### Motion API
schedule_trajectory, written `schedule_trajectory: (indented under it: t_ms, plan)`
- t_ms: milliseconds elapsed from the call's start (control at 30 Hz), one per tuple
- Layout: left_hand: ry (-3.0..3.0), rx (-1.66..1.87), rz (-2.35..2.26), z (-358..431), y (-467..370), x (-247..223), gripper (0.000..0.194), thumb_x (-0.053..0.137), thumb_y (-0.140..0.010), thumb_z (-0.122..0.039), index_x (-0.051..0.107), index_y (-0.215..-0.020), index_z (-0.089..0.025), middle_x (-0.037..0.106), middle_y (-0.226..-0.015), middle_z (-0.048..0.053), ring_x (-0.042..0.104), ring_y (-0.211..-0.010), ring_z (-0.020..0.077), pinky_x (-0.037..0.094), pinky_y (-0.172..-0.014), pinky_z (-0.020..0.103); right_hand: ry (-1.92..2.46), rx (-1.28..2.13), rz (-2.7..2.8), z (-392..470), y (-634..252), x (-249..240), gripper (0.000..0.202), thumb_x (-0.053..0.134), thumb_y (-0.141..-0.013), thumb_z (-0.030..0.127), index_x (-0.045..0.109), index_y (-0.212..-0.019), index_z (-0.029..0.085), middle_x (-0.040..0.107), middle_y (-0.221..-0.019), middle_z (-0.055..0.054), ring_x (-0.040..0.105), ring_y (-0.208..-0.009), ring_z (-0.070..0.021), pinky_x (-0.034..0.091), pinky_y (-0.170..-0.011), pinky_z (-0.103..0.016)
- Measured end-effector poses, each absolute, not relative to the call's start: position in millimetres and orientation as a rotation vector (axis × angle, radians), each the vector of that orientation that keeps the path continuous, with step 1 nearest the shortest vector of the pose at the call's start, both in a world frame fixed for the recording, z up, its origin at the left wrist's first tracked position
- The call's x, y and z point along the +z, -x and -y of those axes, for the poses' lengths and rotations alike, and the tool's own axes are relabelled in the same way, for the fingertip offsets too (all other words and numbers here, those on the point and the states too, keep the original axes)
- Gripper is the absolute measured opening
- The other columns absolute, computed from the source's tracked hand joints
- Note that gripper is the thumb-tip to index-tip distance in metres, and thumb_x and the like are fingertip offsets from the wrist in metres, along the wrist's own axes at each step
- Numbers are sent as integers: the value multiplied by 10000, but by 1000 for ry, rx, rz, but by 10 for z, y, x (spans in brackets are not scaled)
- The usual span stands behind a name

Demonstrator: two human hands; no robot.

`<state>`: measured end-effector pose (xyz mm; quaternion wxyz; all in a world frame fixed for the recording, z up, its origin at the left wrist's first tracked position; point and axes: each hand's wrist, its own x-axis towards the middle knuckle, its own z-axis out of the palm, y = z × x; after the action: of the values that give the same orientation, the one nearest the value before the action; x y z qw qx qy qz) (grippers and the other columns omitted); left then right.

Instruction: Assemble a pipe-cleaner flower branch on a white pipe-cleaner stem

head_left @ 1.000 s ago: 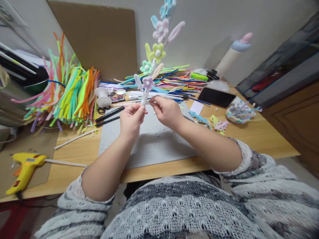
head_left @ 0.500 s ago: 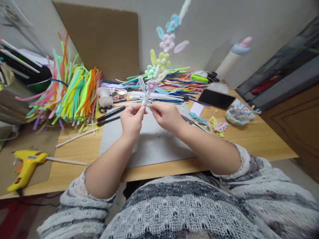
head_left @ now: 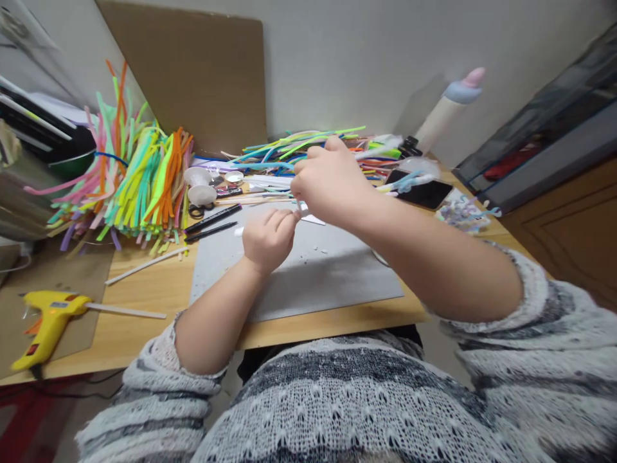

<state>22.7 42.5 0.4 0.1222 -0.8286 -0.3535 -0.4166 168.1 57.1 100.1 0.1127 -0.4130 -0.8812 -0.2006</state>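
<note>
My left hand (head_left: 270, 239) is closed over the grey mat, pinching the white stem of the flower spray; a white end shows at its left side. Just above and to the right, my right hand (head_left: 332, 180) is closed with bent fingers, near a thin white strand running between the two hands. Behind my right hand and wrist, the flower spray (head_left: 409, 182) now leans to the right, with pale blue and white parts showing. Most of its flowers are hidden by my right hand and forearm.
On the grey mat (head_left: 337, 276) lie small scraps. Black pens (head_left: 214, 220), white spools (head_left: 201, 195) and bundled pipe cleaners (head_left: 144, 183) are at left. A yellow glue gun (head_left: 51, 321) lies far left. Loose pipe cleaners (head_left: 270, 154) and a phone (head_left: 424, 193) are behind.
The flower spray has swung from upright to leaning right. My right hand has risen and turned over the stem; my left hand has turned and moved slightly right and down.
</note>
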Motion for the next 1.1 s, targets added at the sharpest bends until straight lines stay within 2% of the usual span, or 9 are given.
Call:
schedule_trajectory:
  t_ms: [100,200,300,433,500,567,733,900,1100]
  plan:
    - [2466,-1193,942,-390,-240,-18,187,453,-846,-198,628,-911,-191,672,-865,80,569,-744,165,354,-627,297,1115,-588,2820,-816,-1632,1027,399,571,-772,372,519,-449,143,419,-417,12,553,-686,-160,328,-846,-504]
    - [2463,-1176,954,-397,-235,-39,216,447,-847,-195,629,-963,-191,670,-823,86,573,-731,168,363,-628,298,1138,-593,3049,-897,-1513,1088,277,634,-709,311,579,-506,133,435,-442,34,559,-706,-136,291,-878,-518]
    - [2405,-1280,1070,-394,-216,2,212,438,-846,-197,632,-924,-163,664,-790,93,581,-746,173,390,-668,298,1079,-720,2918,-738,-1470,1257,69,637,-679,159,625,-612,172,574,-660,17,555,-864,-175,249,-949,-539]
    - [2369,-1562,1313,-251,-201,181,181,474,-827,-234,630,-854,-148,662,-803,82,587,-767,161,416,-714,282,757,-873,2323,-206,-1688,1363,283,354,-867,130,609,-857,250,586,-1019,13,495,-1006,-143,198,-1026,-464]
    - [2388,-1729,1479,-135,-209,282,171,496,-813,-255,629,-852,-154,655,-779,56,578,-719,143,422,-685,266,721,-772,2167,86,-1849,1230,220,402,-860,183,591,-954,248,591,-995,-4,501,-953,-143,354,-895,-364]
    - [2396,-1988,1666,-26,-219,369,163,526,-792,-279,623,-827,-153,632,-704,30,560,-646,123,419,-624,244,668,-650,2164,313,-1977,995,212,445,-840,196,577,-993,264,598,-940,-6,512,-911,-146,400,-805,-331]
    - [2570,-2467,2126,195,-221,535,199,629,-700,-340,592,-699,-144,513,-537,-20,392,-431,56,270,-409,198,748,-452,2162,569,-2060,502,210,497,-804,171,577,-987,239,606,-950,-36,519,-908,-171,404,-788,-338]
    - [2709,-2578,2423,471,-252,566,234,671,-651,-344,566,-672,-136,474,-520,-33,304,-387,23,172,-367,187,990,-62,2032,768,-1976,446,208,523,-808,255,572,-1003,202,604,-1000,-73,519,-952,-200,377,-843,-372]
    - [2539,-2720,2499,815,-350,381,250,693,-615,-333,592,-726,-133,524,-538,-15,322,-394,28,174,-368,195,1117,634,1892,1002,-1929,317,191,445,-855,296,586,-848,166,566,-690,-11,472,-603,-101,372,-579,-235]
